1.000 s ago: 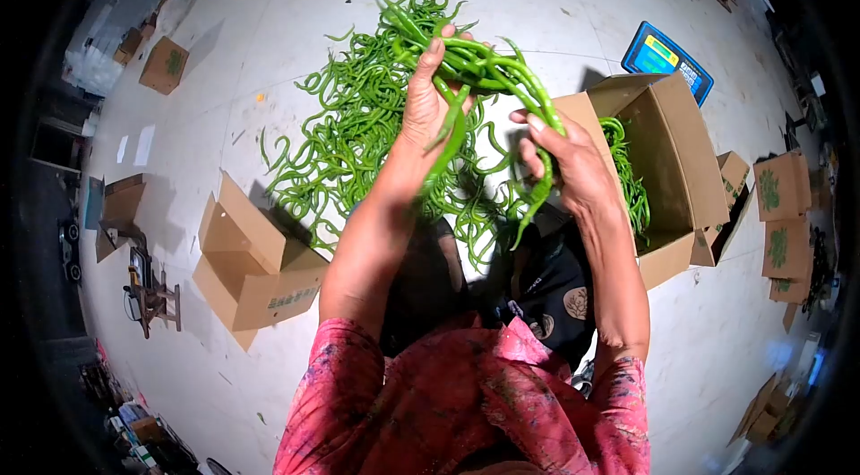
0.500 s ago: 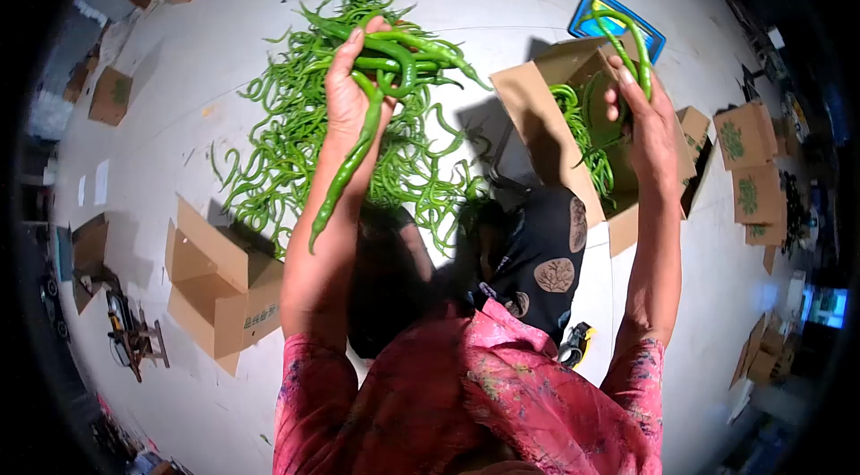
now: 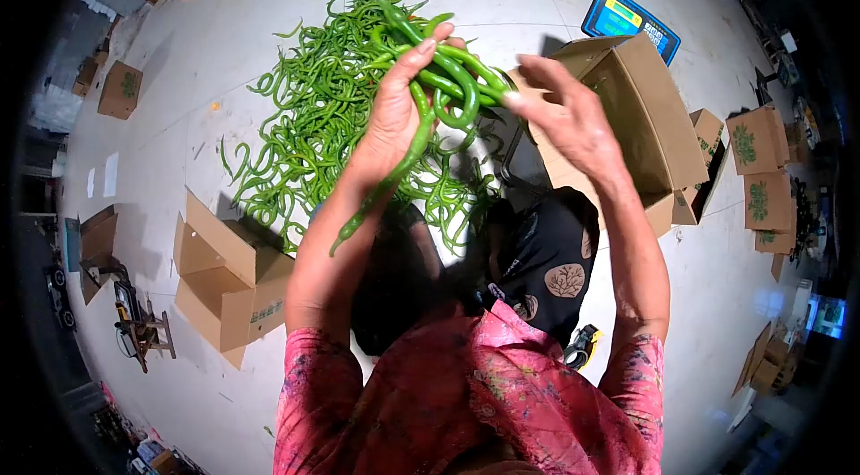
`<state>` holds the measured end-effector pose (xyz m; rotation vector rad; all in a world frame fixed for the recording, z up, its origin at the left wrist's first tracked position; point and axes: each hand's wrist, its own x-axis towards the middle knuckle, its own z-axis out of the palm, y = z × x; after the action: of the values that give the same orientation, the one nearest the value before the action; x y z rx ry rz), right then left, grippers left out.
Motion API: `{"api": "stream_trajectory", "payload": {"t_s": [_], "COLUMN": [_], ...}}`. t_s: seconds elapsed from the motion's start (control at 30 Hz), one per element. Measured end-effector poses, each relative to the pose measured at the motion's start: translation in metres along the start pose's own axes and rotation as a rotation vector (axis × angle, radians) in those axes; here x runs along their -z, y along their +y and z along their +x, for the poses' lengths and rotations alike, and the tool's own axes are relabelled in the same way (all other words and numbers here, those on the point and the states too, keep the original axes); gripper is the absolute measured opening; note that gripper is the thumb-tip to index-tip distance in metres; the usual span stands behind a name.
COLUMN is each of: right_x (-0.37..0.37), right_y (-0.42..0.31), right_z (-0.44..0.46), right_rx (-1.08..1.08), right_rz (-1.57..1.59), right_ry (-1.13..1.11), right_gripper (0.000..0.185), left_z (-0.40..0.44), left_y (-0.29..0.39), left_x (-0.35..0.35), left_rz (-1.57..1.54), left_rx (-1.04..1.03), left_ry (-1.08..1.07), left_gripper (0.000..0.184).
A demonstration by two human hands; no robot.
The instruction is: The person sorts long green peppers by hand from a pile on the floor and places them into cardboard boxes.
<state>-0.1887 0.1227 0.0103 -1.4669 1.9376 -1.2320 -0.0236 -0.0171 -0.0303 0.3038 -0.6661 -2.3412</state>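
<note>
My left hand is closed around a bunch of long green chili peppers, with one pepper hanging down along the forearm. Reaching across from the other side, my right hand has its fingers apart and holds no pepper. Its thumb is at the tips of the bunch; whether it touches them I cannot tell. Below and behind the left hand, a large heap of chili peppers is spread over the floor. An open cardboard box stands beyond my right hand, its contents mostly hidden by that hand and the box's flap.
A second open cardboard box sits at the left. Behind the right-hand box lies a blue-framed device with a lit display. More cartons stand along the right side, and a small wooden stool is at far left.
My right hand has moved left from above the box to the bunch, and the peppers it held are gone from it. My left hand has shifted right with its bunch.
</note>
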Motion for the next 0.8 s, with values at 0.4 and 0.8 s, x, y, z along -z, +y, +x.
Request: {"api": "stream_trajectory", "payload": {"t_s": [0.4, 0.8], "right_x": [-0.025, -0.013], "right_y": [0.016, 0.023], "right_z": [0.003, -0.007], "right_rx": [-0.333, -0.232], "right_rz": [0.906, 1.008], "right_ry": [-0.258, -0.361], "right_gripper": [0.044, 0.056], "left_z": [-0.008, -0.007], "left_y": [-0.008, -0.012], "left_x": [-0.001, 0.001], "left_rz": [0.343, 0.329], "left_rx": [0.147, 0.175], "left_ry": [-0.093, -0.058], "left_gripper": [0.041, 0.032]}}
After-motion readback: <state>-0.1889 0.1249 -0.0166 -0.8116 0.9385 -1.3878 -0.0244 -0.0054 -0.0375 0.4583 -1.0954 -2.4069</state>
